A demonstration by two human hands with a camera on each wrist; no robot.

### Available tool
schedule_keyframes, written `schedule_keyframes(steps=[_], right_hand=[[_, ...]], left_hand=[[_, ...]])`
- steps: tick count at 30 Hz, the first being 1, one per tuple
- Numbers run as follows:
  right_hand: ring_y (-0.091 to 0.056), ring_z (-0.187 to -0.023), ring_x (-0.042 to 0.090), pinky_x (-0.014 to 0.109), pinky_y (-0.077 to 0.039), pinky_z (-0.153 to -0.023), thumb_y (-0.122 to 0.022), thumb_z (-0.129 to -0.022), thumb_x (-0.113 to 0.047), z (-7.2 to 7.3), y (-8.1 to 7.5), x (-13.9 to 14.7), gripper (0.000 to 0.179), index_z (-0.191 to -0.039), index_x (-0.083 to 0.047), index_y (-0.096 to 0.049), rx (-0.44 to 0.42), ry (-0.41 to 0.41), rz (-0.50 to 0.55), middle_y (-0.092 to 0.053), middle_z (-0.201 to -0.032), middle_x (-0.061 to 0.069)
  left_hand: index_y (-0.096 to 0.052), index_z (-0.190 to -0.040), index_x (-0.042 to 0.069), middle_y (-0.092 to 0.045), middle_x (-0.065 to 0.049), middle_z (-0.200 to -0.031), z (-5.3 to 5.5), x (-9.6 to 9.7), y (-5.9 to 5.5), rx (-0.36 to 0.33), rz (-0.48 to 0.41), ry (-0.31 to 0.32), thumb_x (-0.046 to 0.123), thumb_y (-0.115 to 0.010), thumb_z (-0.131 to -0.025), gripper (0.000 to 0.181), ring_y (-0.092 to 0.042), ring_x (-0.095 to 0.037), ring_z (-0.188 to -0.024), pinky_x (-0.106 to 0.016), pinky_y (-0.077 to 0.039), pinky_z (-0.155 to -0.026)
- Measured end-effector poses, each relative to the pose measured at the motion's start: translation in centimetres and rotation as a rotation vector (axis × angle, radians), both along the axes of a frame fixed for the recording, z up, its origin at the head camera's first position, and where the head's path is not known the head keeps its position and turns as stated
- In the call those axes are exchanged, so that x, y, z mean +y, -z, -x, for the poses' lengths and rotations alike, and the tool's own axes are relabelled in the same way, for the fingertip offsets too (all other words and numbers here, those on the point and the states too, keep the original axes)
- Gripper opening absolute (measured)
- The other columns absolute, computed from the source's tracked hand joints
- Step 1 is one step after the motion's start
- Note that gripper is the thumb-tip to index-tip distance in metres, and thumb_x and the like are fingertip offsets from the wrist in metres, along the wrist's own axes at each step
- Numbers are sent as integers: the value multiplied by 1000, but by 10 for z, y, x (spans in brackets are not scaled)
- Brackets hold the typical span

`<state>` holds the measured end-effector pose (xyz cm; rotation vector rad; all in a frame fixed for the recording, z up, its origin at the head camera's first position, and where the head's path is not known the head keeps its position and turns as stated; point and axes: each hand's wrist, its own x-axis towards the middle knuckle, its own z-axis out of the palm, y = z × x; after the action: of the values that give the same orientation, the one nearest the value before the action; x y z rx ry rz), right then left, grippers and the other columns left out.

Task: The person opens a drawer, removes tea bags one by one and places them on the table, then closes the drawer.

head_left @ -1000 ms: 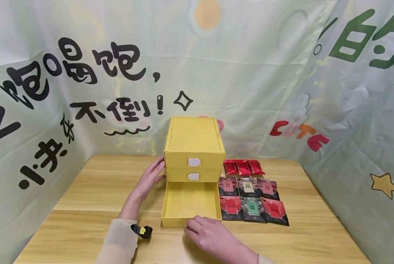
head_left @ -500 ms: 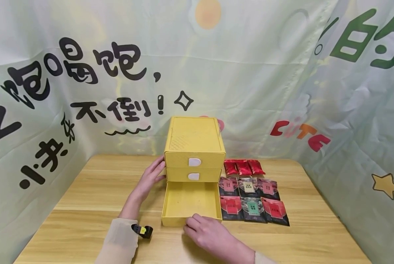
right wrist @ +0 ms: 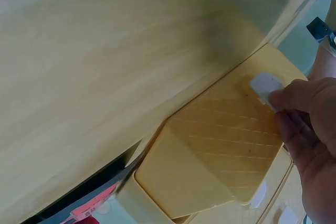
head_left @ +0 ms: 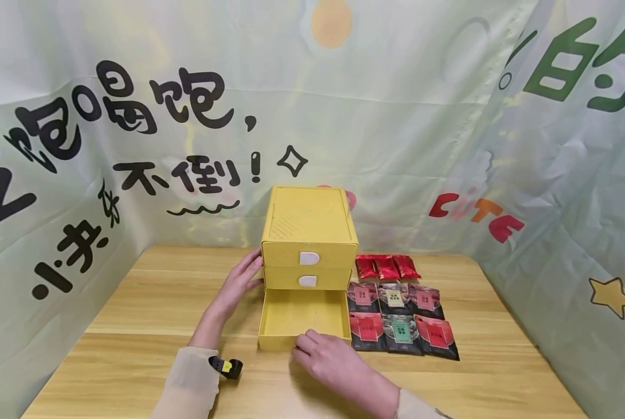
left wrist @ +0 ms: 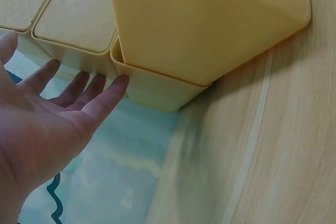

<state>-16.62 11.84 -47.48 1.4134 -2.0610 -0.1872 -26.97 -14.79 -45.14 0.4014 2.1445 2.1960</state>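
A yellow desktop drawer cabinet stands on the table, its bottom drawer pulled out with nothing inside. The two upper drawers are closed, each with a white tab. My left hand rests its fingers against the cabinet's left side; the left wrist view shows those fingers nearly straight. At the front of the bottom drawer is my right hand. In the right wrist view its thumb presses the white tab, while curled fingers lie at the drawer's upper edge.
Right of the cabinet, three red shiny packets lie behind two rows of dark sachets with coloured labels. The nearest sachets lie close beside the open drawer. A printed cloth hangs around the wooden table.
The bottom drawer has slid a little inward, and my right hand has moved forward with it. My left hand stays against the cabinet's side.
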Motion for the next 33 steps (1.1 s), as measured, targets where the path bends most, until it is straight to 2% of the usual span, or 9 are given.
schedule_keyframes(steps=[7, 14, 18, 21, 25, 28, 33], right_hand=[[-58, -87, 9, 11, -54, -71, -49, -87, 3, 4, 2, 0, 38, -106, -14, -77, -13, -4, 5, -64, -102, -2], [-59, -87, 9, 11, -55, -73, -68, -83, 4, 8, 1, -1, 31, -107, -13, -77, -33, 16, 18, -65, -103, -2], [-58, -87, 9, 12, -54, -71, -72, -81, 5, 11, -2, -1, 31, -104, -14, -77, -43, 38, 25, -65, -102, -2], [-58, -88, 9, 12, -54, -69, -74, -78, 7, 16, -4, -2, 34, -104, -15, -77, -55, 69, 26, -65, -104, -3], [-59, -93, 10, 13, -55, -73, -78, -76, 10, 23, -6, -2, 39, -107, -14, -77, -81, 102, 24, -65, -107, -2], [-61, -97, 10, 14, -57, -75, -79, -77, 11, 29, -6, -3, 39, -108, -13, -77, -90, 108, 33, -66, -107, -1], [-62, -96, 11, 14, -57, -70, -80, -77, 11, 40, -5, -4, 38, -106, -12, -77, -83, 108, 69, -68, -107, 0]], left_hand=[[-30, -163, 4, -30, -16, -168, 0, 0, 0, 5, 3, -14, 32, -45, -112, 60, -32, -34, -151, -58, -41, -117], [-29, -163, 4, -29, -15, -169, 0, 0, 0, 1, 4, -10, 32, -45, -113, 60, -31, -34, -151, -59, -40, -117], [-30, -163, 5, -30, -15, -168, 0, 1, 0, 1, 2, -12, 32, -46, -112, 60, -32, -34, -151, -59, -41, -116], [-29, -163, 4, -29, -15, -168, 1, 0, 0, 0, 5, -13, 33, -46, -112, 61, -31, -35, -152, -59, -40, -117], [-29, -163, 4, -29, -16, -168, 1, 0, 0, -3, 4, -10, 33, -46, -112, 61, -31, -36, -152, -59, -40, -117], [-30, -163, 5, -29, -16, -168, 0, 0, -1, -7, 4, -12, 33, -46, -112, 61, -31, -36, -152, -60, -40, -117], [-29, -163, 5, -28, -15, -169, 1, -1, 1, -13, 9, -10, 34, -46, -112, 61, -30, -36, -153, -59, -39, -117]])
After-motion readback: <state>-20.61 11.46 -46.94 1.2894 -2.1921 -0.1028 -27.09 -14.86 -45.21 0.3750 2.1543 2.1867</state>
